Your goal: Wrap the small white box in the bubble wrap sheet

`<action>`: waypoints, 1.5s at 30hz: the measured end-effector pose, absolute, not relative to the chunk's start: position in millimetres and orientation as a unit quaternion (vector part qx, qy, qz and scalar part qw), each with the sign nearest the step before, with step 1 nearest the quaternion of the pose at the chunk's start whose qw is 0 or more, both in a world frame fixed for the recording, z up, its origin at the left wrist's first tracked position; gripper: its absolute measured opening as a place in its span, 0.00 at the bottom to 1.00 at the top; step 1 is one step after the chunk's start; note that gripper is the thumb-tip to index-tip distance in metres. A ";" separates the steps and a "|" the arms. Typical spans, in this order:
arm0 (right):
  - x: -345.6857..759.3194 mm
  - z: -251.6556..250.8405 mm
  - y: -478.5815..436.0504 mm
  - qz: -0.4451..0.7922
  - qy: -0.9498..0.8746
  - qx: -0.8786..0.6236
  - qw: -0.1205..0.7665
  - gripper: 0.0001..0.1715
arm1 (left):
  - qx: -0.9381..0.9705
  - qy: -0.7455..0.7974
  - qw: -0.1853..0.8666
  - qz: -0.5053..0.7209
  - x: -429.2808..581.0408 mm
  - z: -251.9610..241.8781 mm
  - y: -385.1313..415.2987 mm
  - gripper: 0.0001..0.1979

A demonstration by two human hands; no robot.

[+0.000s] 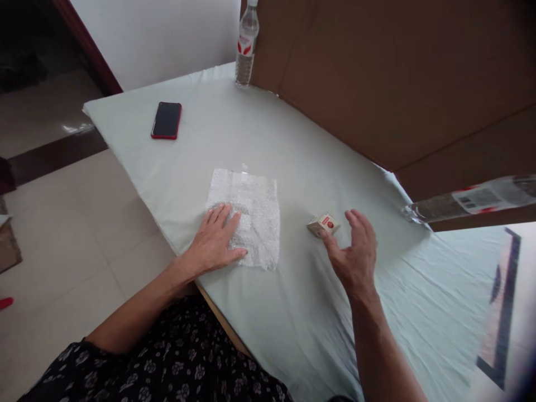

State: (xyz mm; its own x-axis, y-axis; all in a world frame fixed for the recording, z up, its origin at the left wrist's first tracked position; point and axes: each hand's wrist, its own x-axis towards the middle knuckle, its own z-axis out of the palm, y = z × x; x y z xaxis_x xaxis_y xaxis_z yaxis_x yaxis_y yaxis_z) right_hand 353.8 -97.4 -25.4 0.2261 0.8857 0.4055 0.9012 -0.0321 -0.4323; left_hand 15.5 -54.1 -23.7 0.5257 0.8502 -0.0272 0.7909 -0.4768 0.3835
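A sheet of bubble wrap (262, 223) lies flat on the pale green tablecloth, with a small strip of something clear at its top edge. My left hand (215, 240) rests on its left part, palm down and fingers spread. To the right sits a small cream box (329, 224) with a red mark. Beside that box is my right hand (354, 251), thumb and fingers wide apart. The thumb tip overlaps the box's lower edge in view; whether it touches I cannot tell. Nothing is held in either hand.
A phone (166, 120) in a red case lies at the back left. One bottle (247, 47) stands upright by a large brown cardboard panel (355, 72). Another bottle (477, 199) is at the right, against the panel. The table's left edge drops to a tiled floor (84, 223).
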 end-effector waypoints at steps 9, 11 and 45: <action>250.7 1.5 -72.0 0.104 -0.822 -0.508 0.235 0.39 | 0.858 0.474 0.168 0.102 2.6 -14.0 -38.7 0.37; 241.1 -10.3 -65.7 0.128 -0.841 -0.494 0.176 0.48 | 0.862 0.470 0.175 0.079 1.4 -18.4 -32.7 0.42; 226.1 -9.8 -46.6 0.146 -0.812 -0.493 0.276 0.24 | 0.868 0.397 0.126 0.269 -10.0 -37.2 -83.9 0.11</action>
